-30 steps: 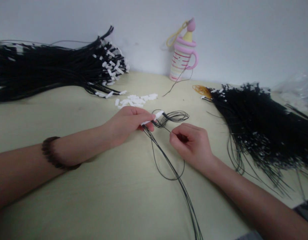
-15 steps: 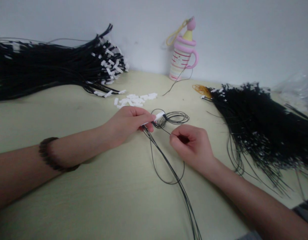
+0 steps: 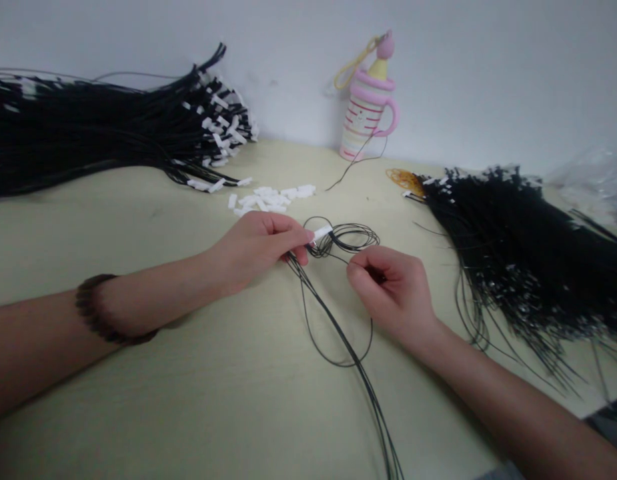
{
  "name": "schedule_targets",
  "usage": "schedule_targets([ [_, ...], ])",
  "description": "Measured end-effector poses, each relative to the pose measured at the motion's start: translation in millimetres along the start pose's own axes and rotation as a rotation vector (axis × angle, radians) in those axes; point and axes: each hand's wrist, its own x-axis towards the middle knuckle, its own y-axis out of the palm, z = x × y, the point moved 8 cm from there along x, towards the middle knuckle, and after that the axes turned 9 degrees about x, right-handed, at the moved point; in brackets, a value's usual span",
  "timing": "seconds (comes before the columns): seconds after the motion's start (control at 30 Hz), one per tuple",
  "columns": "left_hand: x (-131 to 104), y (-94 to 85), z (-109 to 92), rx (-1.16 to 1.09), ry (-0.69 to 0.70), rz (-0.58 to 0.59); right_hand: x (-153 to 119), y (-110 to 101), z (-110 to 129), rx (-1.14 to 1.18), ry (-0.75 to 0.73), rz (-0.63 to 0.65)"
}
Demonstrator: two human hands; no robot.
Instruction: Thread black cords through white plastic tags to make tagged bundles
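My left hand [image 3: 271, 243] pinches several thin black cords [image 3: 333, 319] near their upper ends, and a small white tube [image 3: 323, 233] sticks out past its thumb. The cords trail down toward the front edge of the view. Beyond the fingertips lies a loose coil of thin black cord [image 3: 361, 233] on the table. My right hand [image 3: 391, 287] is closed in a pinch on a single strand that runs across from the left fingers. From it a loop of that cord [image 3: 333, 363] hangs below. The strand's end is hidden in the right fingers.
Several loose white tubes [image 3: 271, 198] lie behind my left hand. A big bundle of black cords [image 3: 113, 127] with white ends rests at the back left, another black bundle [image 3: 528, 247] at the right. A pink striped cup-shaped item [image 3: 363, 120] stands by the wall, and clear plastic [image 3: 593, 177] lies far right.
My right hand has moved slightly to the right, drawing the strand with it. The left hand stays almost in place, and the white tube's angle has shifted a little.
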Motion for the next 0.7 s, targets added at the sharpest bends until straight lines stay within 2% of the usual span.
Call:
schedule_targets([
  [0.37,1.0,-1.2,-1.6,0.054,0.025,-0.012,-0.4,4.2,-3.7,0.011,0.013,0.026],
  [0.5,-2.1,-1.7,-1.1,0.108,0.07,-0.047,0.2,10.4,-1.2,-0.03,-0.041,0.077],
  [0.6,-8.7,4.5,-3.5,0.224,0.084,-0.047,0.5,16.6,3.6,-0.091,-0.109,0.116],
  [0.7,-16.7,14.4,-7.9,0.221,0.077,-0.02,-0.6,23.4,5.6,-0.163,-0.135,0.162],
])
